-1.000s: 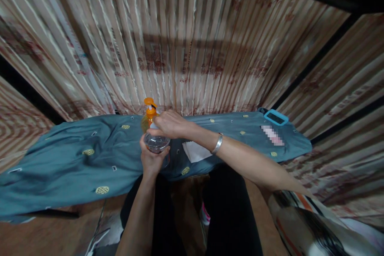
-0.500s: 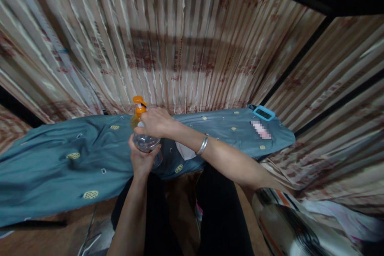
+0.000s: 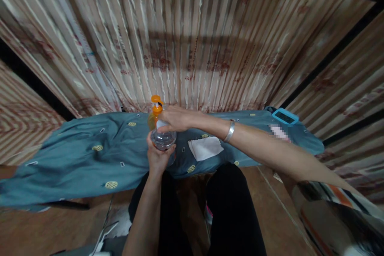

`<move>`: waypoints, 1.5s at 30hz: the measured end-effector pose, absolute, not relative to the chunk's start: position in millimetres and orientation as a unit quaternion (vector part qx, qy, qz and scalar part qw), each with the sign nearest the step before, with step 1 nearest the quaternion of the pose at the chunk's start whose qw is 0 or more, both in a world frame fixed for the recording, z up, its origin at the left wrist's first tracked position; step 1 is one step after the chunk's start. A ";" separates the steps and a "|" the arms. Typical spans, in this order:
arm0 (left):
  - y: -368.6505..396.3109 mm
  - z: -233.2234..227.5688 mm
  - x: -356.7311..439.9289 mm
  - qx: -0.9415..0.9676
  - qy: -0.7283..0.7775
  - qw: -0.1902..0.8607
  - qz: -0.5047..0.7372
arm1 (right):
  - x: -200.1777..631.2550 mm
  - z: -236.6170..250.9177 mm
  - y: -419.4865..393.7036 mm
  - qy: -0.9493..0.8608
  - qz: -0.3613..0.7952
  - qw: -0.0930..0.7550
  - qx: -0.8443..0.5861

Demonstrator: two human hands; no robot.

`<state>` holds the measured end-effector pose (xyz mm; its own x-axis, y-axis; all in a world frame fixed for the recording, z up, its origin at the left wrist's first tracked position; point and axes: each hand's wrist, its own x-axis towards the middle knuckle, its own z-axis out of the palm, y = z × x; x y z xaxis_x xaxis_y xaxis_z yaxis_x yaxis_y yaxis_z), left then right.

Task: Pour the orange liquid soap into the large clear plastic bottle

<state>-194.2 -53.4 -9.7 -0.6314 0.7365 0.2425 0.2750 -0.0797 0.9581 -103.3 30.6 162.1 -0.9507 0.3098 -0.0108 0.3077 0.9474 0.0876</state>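
Bottle (image 3: 163,140) held at the desk (image 3: 75,160) edge — left hand (image 3: 158,156) fingers wrapped round its base, right hand (image 3: 177,118) fingers closed on top. A slip while twisting could, I judge, spill liquid onto the white napkin (image 3: 205,147) — or drop the bottle.

Your right hand (image 3: 175,119) now reaches more stretched across the top of the clear plastic bottle (image 3: 163,140), with the forearm straighter than before. The white folded paper (image 3: 205,147) on the blue-grey patterned cloth (image 3: 90,156) now shows fully, uncovered by your arm.

Dim warm light, broad shadow band across curtain (image 3: 192,40) above blue cloth (image 3: 75,160); edges bowed by wide-angle distortion, slightly soft.
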 end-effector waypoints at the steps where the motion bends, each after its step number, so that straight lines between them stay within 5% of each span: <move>1: -53.7 -10.3 -194.2 0.387 0.646 0.196 0.628 | -103.1 163.6 30.4 0.987 0.044 0.021 0.153; 16: -56.2 -11.1 -192.9 0.387 0.624 0.215 0.644 | -107.1 181.2 13.0 0.981 0.036 0.054 0.183; 23: -56.1 -10.3 -192.7 0.387 0.639 0.199 0.634 | -79.2 193.9 23.0 0.974 -0.052 -0.047 0.214; 26: -56.0 -8.5 -191.9 0.387 0.647 0.194 0.628 | -42.5 162.8 34.7 0.945 -0.120 -0.103 0.286; 36: -53.8 -12.8 -193.0 0.388 0.651 0.180 0.627 | 43.1 -48.7 32.9 0.791 -0.206 -0.209 0.537; 45: -57.9 -9.5 -189.7 0.374 0.655 0.197 0.626 | 54.4 -79.9 30.3 0.756 -0.181 -0.264 0.571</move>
